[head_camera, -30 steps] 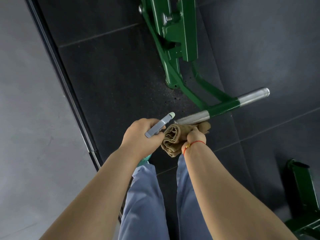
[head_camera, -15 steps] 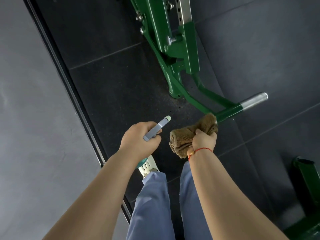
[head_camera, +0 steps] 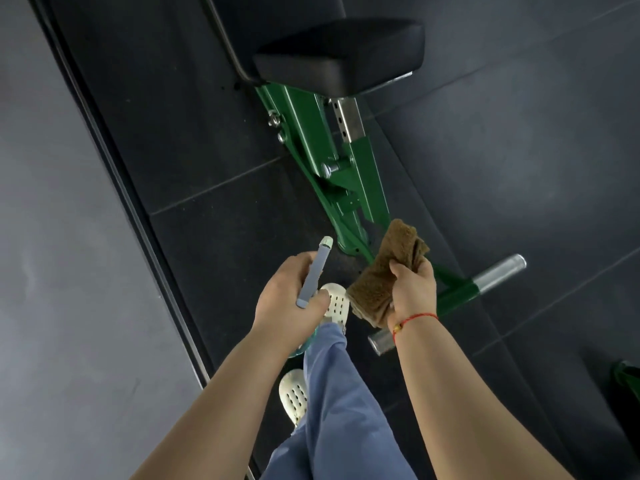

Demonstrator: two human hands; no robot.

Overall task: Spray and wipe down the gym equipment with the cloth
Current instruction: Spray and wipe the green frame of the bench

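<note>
My right hand (head_camera: 412,289) grips a folded brown cloth (head_camera: 384,271), held above the green foot bar of the gym machine. The machine has a green frame (head_camera: 349,174), a black padded seat (head_camera: 339,50) on top and a crossbar with chrome ends (head_camera: 500,268). My left hand (head_camera: 287,299) holds a spray bottle by its grey-blue trigger head (head_camera: 315,271), nozzle pointing up toward the frame. Most of the bottle's body is hidden under my hand; only a teal edge shows below it.
The floor is dark rubber tile (head_camera: 519,150). A grey wall (head_camera: 52,271) with a black rail (head_camera: 138,220) runs along the left. My legs in blue trousers and white clogs (head_camera: 334,303) stand below my hands. Another green machine part (head_camera: 627,375) sits at the right edge.
My right hand has lifted the cloth off the chrome bar end and moved it up and right. The view has tilted up, bringing the black seat into sight.
</note>
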